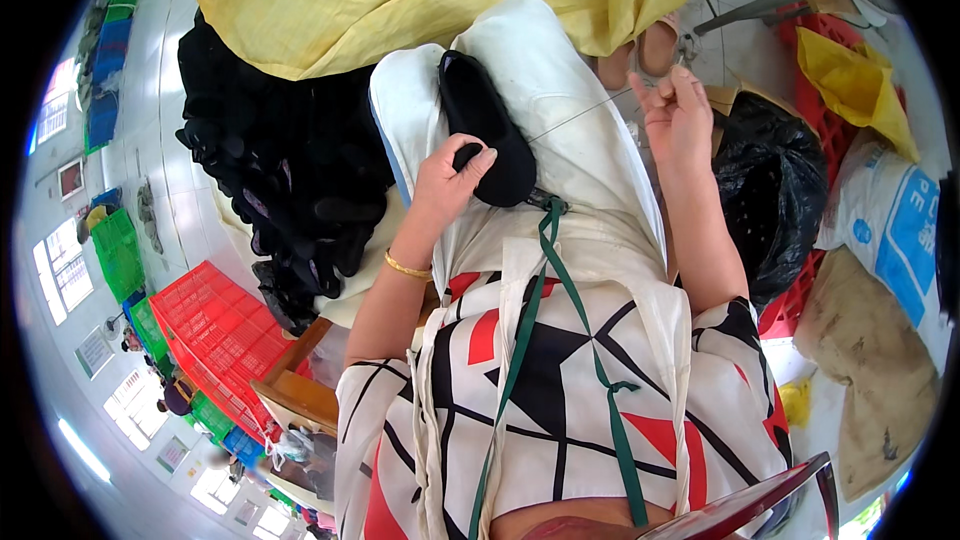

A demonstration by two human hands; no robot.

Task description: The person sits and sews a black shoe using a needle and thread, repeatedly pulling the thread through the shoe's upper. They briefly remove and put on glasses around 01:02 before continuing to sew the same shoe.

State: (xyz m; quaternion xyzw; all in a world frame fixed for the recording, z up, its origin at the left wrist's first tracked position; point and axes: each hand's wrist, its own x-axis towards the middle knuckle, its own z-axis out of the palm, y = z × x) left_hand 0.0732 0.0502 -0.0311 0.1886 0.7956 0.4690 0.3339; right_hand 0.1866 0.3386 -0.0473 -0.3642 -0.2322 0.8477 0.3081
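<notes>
A black slip-on shoe [482, 105] lies on the white apron [560, 70] over my lap, its opening facing up. My left hand [452, 180] grips the shoe's near end, thumb and fingers pinching its edge. A thin dark thread [580, 118] runs taut from the shoe's right side up to my right hand [680, 120]. That hand is raised to the right of my knee, its fingers closed on the thread. Whether it also holds a needle is too small to tell. Beside the shoe's near end, a small dark metal thing [548, 202] hangs on a green cord [550, 240].
To my left is a large pile of black shoes [290, 160], with a red crate [215, 325] nearer. Yellow cloth [400, 0] spreads beyond my knees. A box lined with a black plastic bag [765, 180] stands at right, beside sacks [870, 360]. Several green crates [118, 250] line the far left.
</notes>
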